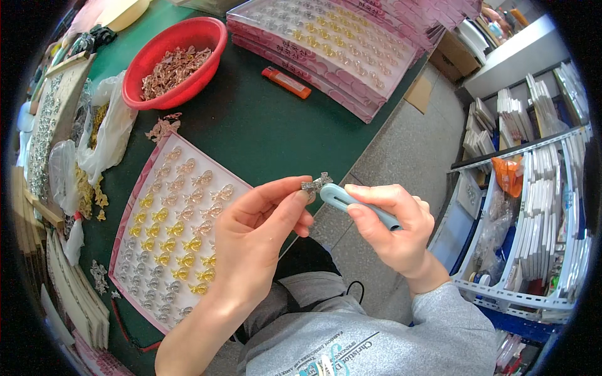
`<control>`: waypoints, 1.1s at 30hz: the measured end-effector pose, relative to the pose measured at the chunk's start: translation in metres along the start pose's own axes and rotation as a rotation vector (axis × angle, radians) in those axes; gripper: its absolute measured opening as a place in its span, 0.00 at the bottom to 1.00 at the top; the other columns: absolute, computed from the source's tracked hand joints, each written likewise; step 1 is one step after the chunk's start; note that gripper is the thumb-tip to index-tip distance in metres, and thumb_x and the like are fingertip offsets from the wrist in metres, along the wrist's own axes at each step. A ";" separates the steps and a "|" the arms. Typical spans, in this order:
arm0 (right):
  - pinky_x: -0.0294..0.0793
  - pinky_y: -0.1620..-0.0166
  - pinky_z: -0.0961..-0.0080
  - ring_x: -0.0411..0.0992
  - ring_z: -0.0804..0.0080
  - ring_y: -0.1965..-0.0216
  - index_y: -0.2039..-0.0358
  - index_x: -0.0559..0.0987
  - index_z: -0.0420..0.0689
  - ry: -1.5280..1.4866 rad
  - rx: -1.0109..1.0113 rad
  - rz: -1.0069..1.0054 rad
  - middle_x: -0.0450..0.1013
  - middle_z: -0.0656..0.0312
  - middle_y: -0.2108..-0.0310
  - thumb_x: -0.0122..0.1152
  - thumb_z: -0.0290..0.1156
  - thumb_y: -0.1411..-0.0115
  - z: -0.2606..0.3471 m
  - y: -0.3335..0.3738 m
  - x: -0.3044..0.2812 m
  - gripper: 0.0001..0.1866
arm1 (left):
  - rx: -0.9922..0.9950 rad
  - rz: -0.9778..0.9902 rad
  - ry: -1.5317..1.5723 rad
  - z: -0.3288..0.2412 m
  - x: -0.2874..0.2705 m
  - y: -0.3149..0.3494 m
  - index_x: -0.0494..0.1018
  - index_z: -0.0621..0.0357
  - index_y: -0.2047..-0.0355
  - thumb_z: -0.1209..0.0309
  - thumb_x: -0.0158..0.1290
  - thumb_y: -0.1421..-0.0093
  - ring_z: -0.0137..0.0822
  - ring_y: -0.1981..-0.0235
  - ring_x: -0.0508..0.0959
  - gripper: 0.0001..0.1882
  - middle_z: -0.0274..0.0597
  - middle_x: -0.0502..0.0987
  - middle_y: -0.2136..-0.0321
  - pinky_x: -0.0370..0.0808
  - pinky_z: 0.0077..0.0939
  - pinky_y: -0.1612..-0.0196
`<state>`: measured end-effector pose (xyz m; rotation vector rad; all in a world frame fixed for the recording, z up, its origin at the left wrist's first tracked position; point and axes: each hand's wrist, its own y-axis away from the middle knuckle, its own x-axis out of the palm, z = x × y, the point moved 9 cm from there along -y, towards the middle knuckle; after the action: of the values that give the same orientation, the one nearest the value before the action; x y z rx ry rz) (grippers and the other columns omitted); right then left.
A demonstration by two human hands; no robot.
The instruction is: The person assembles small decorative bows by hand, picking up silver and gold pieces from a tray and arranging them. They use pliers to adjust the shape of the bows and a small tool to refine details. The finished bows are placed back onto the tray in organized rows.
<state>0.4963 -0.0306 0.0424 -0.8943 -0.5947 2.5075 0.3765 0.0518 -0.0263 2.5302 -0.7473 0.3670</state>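
Note:
My left hand [257, 235] pinches a small silver bow-shaped ornament [315, 183] between thumb and forefinger, above the table's edge. My right hand [395, 229] grips a pale blue pen-like tool [351, 203], and its rounded tip touches the ornament. Below my left hand lies a pink display card [139, 182] holding rows of rose, gold and silver bow ornaments.
A red bowl [207, 31] of rose-coloured ornaments stands at the back on the green table [263, 125]. An orange lighter [286, 83] lies by stacked pink cards [326, 50]. Plastic bags [110, 135] of pieces lie at the left. Shelves [539, 207] of white boxes stand at the right.

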 end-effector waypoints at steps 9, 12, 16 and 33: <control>0.70 0.77 0.86 0.73 0.79 0.79 0.67 0.75 0.36 -0.079 0.125 -0.029 0.75 0.58 0.74 0.60 0.23 0.51 -0.010 0.004 0.001 0.10 | 0.006 -0.013 0.007 0.000 0.000 0.001 0.71 0.67 0.62 0.76 0.49 0.45 0.23 0.75 0.73 0.11 0.39 0.74 0.73 0.71 0.13 0.71; 0.71 0.75 0.86 0.73 0.80 0.77 0.67 0.75 0.36 -0.087 0.151 -0.026 0.75 0.58 0.74 0.59 0.23 0.51 -0.013 0.005 0.001 0.09 | 0.001 -0.006 0.004 0.001 0.000 0.001 0.71 0.67 0.62 0.76 0.49 0.45 0.23 0.75 0.73 0.11 0.39 0.74 0.73 0.71 0.13 0.71; 0.68 0.78 0.87 0.71 0.82 0.79 0.67 0.75 0.37 -0.129 0.209 -0.039 0.74 0.60 0.75 0.58 0.26 0.49 -0.021 0.007 0.002 0.08 | -0.009 -0.013 0.006 0.001 0.000 0.001 0.71 0.67 0.62 0.76 0.49 0.45 0.23 0.75 0.73 0.11 0.40 0.74 0.73 0.71 0.13 0.71; 0.73 0.73 0.76 0.74 0.66 0.73 0.64 0.66 0.39 -0.373 -0.186 0.095 0.71 0.45 0.62 0.59 0.34 0.51 0.012 0.011 0.012 0.17 | -0.028 0.028 -0.028 0.002 0.015 0.002 0.71 0.67 0.62 0.74 0.50 0.46 0.22 0.74 0.72 0.11 0.39 0.75 0.71 0.70 0.13 0.70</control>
<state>0.4775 -0.0367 0.0394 -0.5235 -0.9353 2.7621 0.3875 0.0428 -0.0215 2.5054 -0.7941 0.3295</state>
